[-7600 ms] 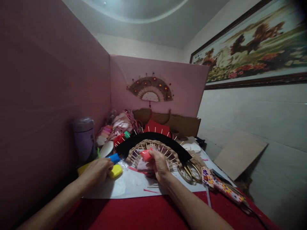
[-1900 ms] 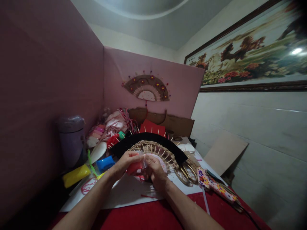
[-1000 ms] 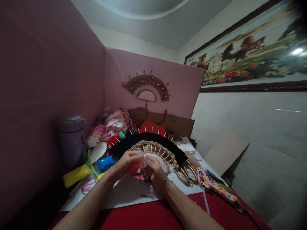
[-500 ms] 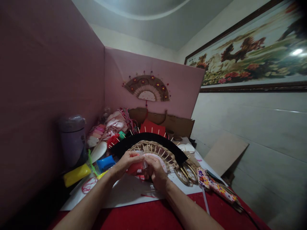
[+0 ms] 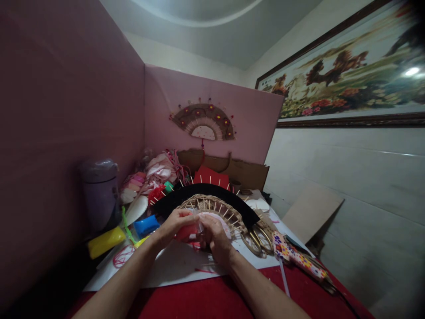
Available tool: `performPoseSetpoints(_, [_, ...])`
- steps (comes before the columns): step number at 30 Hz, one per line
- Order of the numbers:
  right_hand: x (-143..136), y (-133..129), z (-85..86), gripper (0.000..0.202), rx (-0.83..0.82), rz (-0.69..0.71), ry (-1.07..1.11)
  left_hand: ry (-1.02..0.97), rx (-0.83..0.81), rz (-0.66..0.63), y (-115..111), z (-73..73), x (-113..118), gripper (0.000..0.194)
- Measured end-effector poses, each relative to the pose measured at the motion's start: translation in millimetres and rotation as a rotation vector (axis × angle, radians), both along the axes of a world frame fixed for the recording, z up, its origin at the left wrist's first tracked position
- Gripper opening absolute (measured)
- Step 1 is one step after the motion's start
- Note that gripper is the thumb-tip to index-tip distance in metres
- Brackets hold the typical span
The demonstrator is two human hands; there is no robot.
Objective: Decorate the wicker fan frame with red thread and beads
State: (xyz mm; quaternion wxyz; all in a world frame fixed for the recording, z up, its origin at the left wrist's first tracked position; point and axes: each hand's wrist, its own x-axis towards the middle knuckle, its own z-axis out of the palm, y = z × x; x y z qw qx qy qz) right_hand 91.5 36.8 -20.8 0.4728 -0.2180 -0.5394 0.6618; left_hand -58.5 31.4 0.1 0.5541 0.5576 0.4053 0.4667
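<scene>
Between both hands is a red packet [image 5: 186,232] in clear plastic, like the soft blue packet [image 5: 146,226] on the left. My left hand [image 5: 175,225] pinches its upper edge with thumb and fingers. Close beside it, my right hand [image 5: 215,231] grips the plastic at the other side, fingers curled and partly hidden. Just behind the hands lies a fan-shaped piece with a black band [image 5: 212,191], a woven wicker arc [image 5: 229,208], thin sticks and a pale half-round centre [image 5: 224,220].
Gold-handled scissors [image 5: 255,243] and a flower-patterned glue gun [image 5: 299,261] lie to the right. A yellow packet [image 5: 106,242], pink string [image 5: 123,257] and a purple bottle [image 5: 100,195] are at left. A finished fan [image 5: 206,122] hangs on the pink board behind.
Both hands stay in nearly the same place. The plastic and red packet between the fingers have shifted slightly.
</scene>
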Motion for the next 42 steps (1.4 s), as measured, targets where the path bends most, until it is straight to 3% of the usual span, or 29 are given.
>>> performPoseSetpoints(11, [0.5, 4.9, -4.0, 0.022, -0.012, -0.054, -0.009, 0.036, 0.025, 0.011, 5.3, -8.8, -1.6, 0.038])
performPoseSetpoints(35, [1.5, 2.2, 0.4, 0.023, 0.021, -0.083, -0.062, 0.061, 0.040, 0.016, 6.4, -7.7, -1.4, 0.039])
performPoseSetpoints(42, [-5.9, 6.9, 7.1, 0.017, 0.036, -0.240, -0.179, 0.073, 0.041, 0.074, 7.5, -7.5, -1.5, 0.041])
